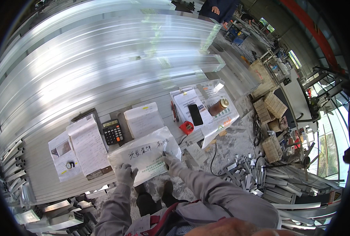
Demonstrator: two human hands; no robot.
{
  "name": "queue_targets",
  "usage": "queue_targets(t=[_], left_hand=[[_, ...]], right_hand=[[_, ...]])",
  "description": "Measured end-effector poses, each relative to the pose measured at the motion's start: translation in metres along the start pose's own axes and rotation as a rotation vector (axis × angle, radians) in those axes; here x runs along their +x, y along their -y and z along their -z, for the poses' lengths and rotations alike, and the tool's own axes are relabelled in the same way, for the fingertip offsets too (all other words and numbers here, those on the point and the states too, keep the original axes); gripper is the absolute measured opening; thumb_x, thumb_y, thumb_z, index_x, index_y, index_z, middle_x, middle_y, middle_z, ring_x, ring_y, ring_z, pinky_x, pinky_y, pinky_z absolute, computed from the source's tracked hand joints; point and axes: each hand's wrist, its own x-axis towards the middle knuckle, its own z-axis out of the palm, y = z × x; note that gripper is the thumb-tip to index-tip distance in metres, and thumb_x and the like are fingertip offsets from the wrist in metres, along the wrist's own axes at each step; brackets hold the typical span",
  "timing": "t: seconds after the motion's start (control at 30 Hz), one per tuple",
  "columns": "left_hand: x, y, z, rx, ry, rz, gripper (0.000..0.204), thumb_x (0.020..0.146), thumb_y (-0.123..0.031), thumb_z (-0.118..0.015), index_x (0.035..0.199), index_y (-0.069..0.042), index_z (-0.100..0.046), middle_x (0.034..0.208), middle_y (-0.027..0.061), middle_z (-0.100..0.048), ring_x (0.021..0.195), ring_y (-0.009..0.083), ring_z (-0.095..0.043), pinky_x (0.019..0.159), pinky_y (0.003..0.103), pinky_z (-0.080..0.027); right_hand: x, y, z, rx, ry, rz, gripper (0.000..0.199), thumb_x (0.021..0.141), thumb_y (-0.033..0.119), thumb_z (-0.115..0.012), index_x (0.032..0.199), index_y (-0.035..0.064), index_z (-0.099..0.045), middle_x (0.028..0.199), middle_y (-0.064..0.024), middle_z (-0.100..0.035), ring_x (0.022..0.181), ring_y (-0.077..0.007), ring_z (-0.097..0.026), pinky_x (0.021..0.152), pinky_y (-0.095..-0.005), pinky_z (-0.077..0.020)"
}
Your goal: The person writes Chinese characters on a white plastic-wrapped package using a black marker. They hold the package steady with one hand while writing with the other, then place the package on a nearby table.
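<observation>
A white printed sheet (151, 151) with black handwriting and green print lies over the near edge of the work surface, its near part hanging down. My left hand (124, 175), in a pale glove, grips its near left edge, the thumb apart from the fingers. On its right side my gloved right hand (174, 164) holds the sheet, the forefinger stretched over the writing. A dark spot shows at that fingertip; I cannot make out what it is. Beyond the sheet lie an open notepad (144, 120), a black calculator (112, 132) and a red tape measure (186, 127).
Long shiny metal profiles (104, 51) fill the far side. A phone (195, 115) and a brown bottle (219, 107) rest on papers to the right. Left lie a written pad (88, 145) and a tape roll (70, 165). Metal offcuts (245, 175) heap at right; a person (218, 10) stands far off.
</observation>
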Motion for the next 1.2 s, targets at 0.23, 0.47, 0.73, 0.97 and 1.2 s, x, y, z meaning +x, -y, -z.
queue_targets(t=[0.23, 0.47, 0.73, 0.97, 1.2], left_hand=[[-0.059, -0.002, 0.005, -0.018, 0.074, 0.23, 0.03, 0.083, -0.033, -0.088, 0.075, -0.006, -0.078, 0.11, 0.0068, -0.08, 0.118, 0.0375, -0.066, 0.098, 0.05, -0.056], [-0.053, -0.01, -0.002, 0.074, 0.238, 0.224, 0.03, 0.085, -0.034, -0.087, 0.079, -0.005, -0.083, 0.143, 0.0084, -0.071, 0.14, 0.0343, -0.055, 0.116, 0.049, -0.046], [-0.044, -0.01, -0.007, 0.176, 0.387, 0.292, 0.03, 0.089, -0.037, -0.084, 0.089, -0.007, -0.087, 0.158, 0.0077, -0.062, 0.146, 0.037, -0.048, 0.124, 0.047, -0.039], [-0.039, -0.002, -0.012, 0.23, 0.527, 0.27, 0.037, 0.093, -0.045, -0.078, 0.098, -0.01, -0.09, 0.163, 0.0088, -0.058, 0.148, 0.0385, -0.048, 0.128, 0.046, -0.037], [-0.023, 0.03, -0.019, 0.182, 0.686, 0.203, 0.043, 0.097, -0.05, -0.073, 0.109, -0.012, -0.089, 0.164, 0.0113, -0.059, 0.152, 0.0397, -0.046, 0.128, 0.045, -0.038]], right_hand=[[0.0, 0.002, -0.001, -0.028, 0.016, -0.01, 0.053, 0.088, 0.012, -0.076, 0.135, 0.0181, -0.052, 0.15, -0.0291, -0.058, 0.147, -0.0533, -0.05, 0.124, -0.0519, -0.0443], [-0.001, -0.003, -0.007, -0.138, 0.132, -0.093, 0.061, 0.09, 0.023, -0.081, 0.141, 0.0216, -0.049, 0.162, -0.0278, -0.05, 0.154, -0.0488, -0.044, 0.128, -0.0478, -0.0412], [-0.016, 0.01, 0.003, -0.148, 0.109, -0.117, 0.057, 0.09, 0.016, -0.075, 0.14, 0.0189, -0.048, 0.153, -0.0286, -0.056, 0.149, -0.0519, -0.048, 0.127, -0.0531, -0.0414], [-0.085, 0.033, 0.056, -0.078, 0.101, -0.161, 0.056, 0.093, 0.024, -0.076, 0.143, 0.0212, -0.052, 0.142, -0.0256, -0.059, 0.136, -0.0458, -0.058, 0.117, -0.0504, -0.0484], [-0.225, 0.059, 0.096, -0.182, -0.064, -0.599, 0.047, 0.088, 0.025, -0.076, 0.132, 0.0167, -0.061, 0.126, -0.0203, -0.069, 0.123, -0.0424, -0.065, 0.105, -0.0511, -0.054]])
